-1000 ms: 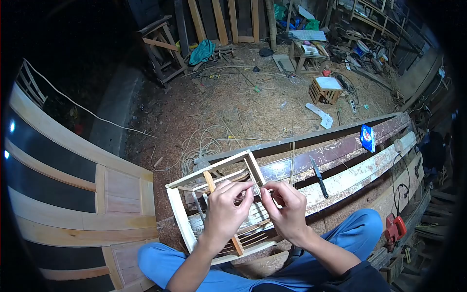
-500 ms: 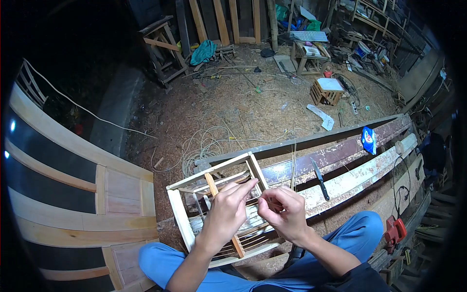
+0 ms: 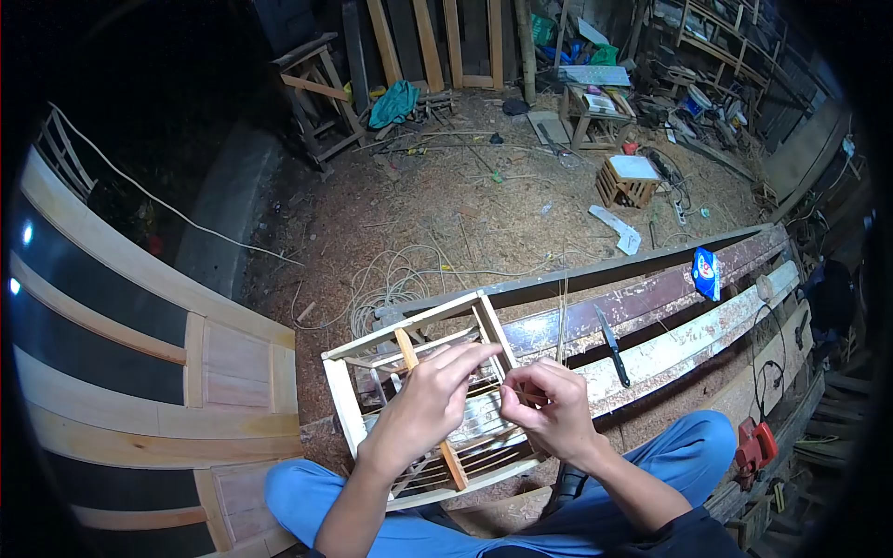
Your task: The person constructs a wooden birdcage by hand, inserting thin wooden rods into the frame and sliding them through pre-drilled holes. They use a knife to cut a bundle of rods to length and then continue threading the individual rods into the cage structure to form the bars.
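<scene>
A small wooden frame (image 3: 346,402) with thin slats and an orange-brown crossbar (image 3: 453,465) rests tilted in front of my lap. Over it is my left hand (image 3: 423,395), fingers pressed together and index finger reaching to the frame's right-hand rail. My right hand (image 3: 551,405) is closed in a pinch just outside that rail, thumb and fingertips curled together. What the two hands pinch is too small and hidden to make out. To the right, a knife (image 3: 612,349) with a black handle lies on the planks.
A blue packet (image 3: 706,273) sits on the long dark red plank (image 3: 642,290). Beside my right knee is a red power tool (image 3: 755,448). A large panelled wooden door (image 3: 139,423) is at left; coiled cord (image 3: 391,288) and a small slatted crate (image 3: 629,180) lie beyond.
The view has shifted slightly. Both hands keep nearly the same pose at the frame's right rail, with the right hand turned a little.
</scene>
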`<control>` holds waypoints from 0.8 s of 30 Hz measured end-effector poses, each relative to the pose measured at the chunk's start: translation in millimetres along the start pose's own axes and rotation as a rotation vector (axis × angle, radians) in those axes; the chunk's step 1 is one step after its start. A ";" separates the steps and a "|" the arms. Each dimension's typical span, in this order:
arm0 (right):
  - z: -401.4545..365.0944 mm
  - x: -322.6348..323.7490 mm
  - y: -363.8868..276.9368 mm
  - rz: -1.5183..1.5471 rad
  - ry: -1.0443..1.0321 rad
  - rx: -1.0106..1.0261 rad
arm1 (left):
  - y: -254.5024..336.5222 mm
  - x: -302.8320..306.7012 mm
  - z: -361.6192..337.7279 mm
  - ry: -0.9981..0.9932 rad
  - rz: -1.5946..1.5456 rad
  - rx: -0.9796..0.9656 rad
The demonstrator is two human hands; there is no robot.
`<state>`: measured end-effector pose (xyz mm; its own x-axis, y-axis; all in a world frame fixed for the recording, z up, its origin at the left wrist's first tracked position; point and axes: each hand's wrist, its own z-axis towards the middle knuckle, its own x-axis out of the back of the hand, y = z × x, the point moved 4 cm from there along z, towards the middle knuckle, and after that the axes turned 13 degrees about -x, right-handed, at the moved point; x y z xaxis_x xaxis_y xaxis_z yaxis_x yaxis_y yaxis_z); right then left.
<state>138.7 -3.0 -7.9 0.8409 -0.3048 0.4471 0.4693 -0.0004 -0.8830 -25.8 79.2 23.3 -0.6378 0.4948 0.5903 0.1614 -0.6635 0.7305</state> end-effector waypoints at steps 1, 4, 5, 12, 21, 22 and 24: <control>-0.3 0.5 0.3 0.020 0.001 -0.010 | -1.3 -0.3 -2.3 0.001 0.001 -0.002; -0.9 1.1 2.4 0.000 0.032 0.011 | -1.0 1.9 -8.4 -0.014 0.228 -0.073; -1.5 0.8 2.4 0.004 0.031 0.013 | 2.1 4.1 -8.9 -0.046 0.338 -0.106; -0.1 0.8 -5.9 -0.080 0.035 0.170 | -7.2 6.3 -17.9 -0.060 0.349 -0.095; -2.7 7.8 -9.5 0.013 0.041 0.140 | -10.1 10.3 -20.6 -0.097 0.278 -0.084; -3.5 7.2 -10.7 -0.017 -0.011 0.207 | -11.2 9.5 -21.7 -0.135 0.281 -0.077; -3.3 5.5 -16.4 -0.044 -0.095 0.337 | -13.3 10.3 -23.6 -0.173 0.283 -0.066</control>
<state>134.7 -7.8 8.5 0.8320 -0.2213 0.5087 0.5545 0.3073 -0.7733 -52.3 79.8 11.6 -0.4362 0.3699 0.8203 0.2608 -0.8205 0.5087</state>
